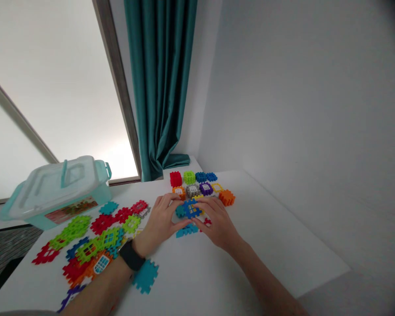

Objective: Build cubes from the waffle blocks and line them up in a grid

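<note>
Between my two hands is a blue interlocking block panel with a window cut in it. My left hand grips its left side, thumb below and fingers above. On the opposite side my right hand pinches it the same way. Just under the panel lie a light blue panel and a small red piece, partly hidden by my fingers. Beyond my hands stand assembled cubes, among them an orange one, a grey one and a purple one.
Loose panels in several colours spread over the left of the white table. A teal panel lies by my left wrist. At the back left stands a lidded plastic box. An orange stack sits right of the cubes, near the wall.
</note>
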### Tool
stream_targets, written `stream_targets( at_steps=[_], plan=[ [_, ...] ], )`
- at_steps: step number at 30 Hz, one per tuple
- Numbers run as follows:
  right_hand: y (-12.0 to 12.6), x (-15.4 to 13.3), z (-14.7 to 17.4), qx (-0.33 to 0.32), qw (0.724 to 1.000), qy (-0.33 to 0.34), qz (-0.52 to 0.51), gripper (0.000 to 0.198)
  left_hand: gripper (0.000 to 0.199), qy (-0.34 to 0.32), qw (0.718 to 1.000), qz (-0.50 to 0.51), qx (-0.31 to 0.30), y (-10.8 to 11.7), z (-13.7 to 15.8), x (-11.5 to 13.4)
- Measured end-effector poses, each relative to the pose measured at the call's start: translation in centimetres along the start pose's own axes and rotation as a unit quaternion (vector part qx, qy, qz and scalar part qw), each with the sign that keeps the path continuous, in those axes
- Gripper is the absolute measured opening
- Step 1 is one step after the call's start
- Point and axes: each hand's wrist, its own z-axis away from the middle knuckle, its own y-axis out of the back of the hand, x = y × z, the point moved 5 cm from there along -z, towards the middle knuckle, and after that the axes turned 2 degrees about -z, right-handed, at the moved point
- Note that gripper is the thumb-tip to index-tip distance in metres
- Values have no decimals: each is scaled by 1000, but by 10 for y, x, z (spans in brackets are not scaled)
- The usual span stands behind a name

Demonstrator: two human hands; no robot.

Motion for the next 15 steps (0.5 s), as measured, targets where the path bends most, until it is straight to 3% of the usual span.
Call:
stream_targets(
  at_steps=[8, 15],
  plan=[
    [19, 41, 6, -46, 998, -16, -44, 24, 39, -8, 999, 42, -5, -33, -25, 3],
    [29, 72, -9, -52, 997, -31, -39, 24, 49, 31, 999, 33, -23, -52, -38, -2]
  ],
)
